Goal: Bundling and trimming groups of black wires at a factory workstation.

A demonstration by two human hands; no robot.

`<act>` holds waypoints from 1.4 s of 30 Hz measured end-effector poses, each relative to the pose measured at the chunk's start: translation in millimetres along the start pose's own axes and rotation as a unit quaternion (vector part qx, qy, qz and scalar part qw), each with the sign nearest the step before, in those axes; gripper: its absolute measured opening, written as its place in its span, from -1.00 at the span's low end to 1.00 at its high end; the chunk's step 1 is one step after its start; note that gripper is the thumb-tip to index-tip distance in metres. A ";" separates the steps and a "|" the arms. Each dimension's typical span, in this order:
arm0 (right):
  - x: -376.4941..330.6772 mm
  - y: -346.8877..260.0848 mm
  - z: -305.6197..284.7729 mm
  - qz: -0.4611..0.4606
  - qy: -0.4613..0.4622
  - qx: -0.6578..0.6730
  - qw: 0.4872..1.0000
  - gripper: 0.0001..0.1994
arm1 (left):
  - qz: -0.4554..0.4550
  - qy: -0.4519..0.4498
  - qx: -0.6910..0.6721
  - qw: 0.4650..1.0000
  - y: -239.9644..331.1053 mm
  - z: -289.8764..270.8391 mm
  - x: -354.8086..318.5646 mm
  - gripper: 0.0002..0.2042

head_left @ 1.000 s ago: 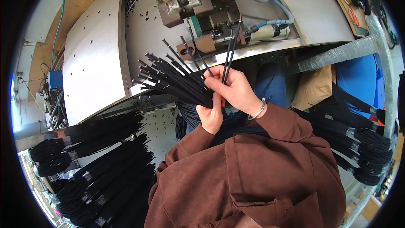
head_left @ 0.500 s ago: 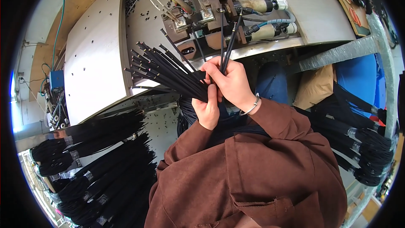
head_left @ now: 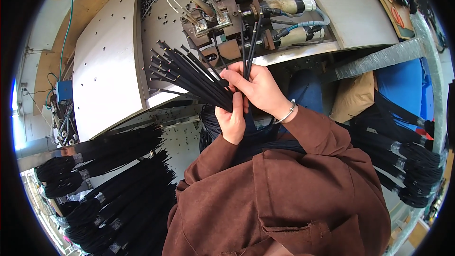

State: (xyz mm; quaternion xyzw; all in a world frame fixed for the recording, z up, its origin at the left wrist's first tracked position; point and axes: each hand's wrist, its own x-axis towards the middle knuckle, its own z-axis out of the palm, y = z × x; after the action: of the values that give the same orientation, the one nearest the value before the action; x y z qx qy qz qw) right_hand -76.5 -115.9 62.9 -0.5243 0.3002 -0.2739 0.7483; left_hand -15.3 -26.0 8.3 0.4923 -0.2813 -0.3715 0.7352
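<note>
A fanned bundle of black cords [head_left: 189, 77] with short light-tipped ends is gripped in my left hand [head_left: 231, 123]. The free ends point up and left, toward the machine's front edge. My right hand [head_left: 261, 89] is closed just above and right of it, thumb and fingers pinching a few separate black cords [head_left: 251, 50] that stand nearly upright. Their upper ends reach in front of the metal machine [head_left: 232, 31] with its cylinders and hoses. The two hands touch or nearly touch, and the fingertips of both are partly hidden among the cords.
Pale metal panels [head_left: 109, 66] flank the machine, with small black bits scattered over them. Tied bundles of black cords [head_left: 118, 199] hang at the left; more bundles [head_left: 417, 170] hang at the right, beside a metal frame [head_left: 379, 59] and a brown paper package [head_left: 355, 95].
My right hand has shifted slightly left, and the upright cords in it have swung left too. The fanned ends have moved a little; my left hand keeps its place and grip.
</note>
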 end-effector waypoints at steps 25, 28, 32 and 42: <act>-10.0 16.0 3.7 -0.040 0.076 0.005 0.996 -0.85 | -0.024 -0.021 -0.007 0.999 -6.0 -5.6 -8.0 -0.84; -9.3 14.7 2.8 -0.025 0.067 0.016 0.997 -0.86 | -0.028 -0.025 -0.017 0.999 -6.4 -6.7 -6.8 -0.84; -9.6 9.9 -1.1 0.002 0.044 0.028 0.999 -0.85 | -0.032 -0.043 -0.033 0.998 -7.6 -8.3 -4.9 -0.84; -20.4 14.3 -3.6 -0.066 0.078 -0.078 0.992 -0.83 | -0.053 -0.061 -0.018 0.997 -5.4 -7.7 -8.5 -0.83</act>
State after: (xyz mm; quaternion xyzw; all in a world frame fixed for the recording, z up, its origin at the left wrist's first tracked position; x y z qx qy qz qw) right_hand -91.4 -99.0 51.6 -0.5769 0.3429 -0.3389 0.6594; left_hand -15.6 -16.4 0.1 0.4699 -0.2925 -0.4439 0.7047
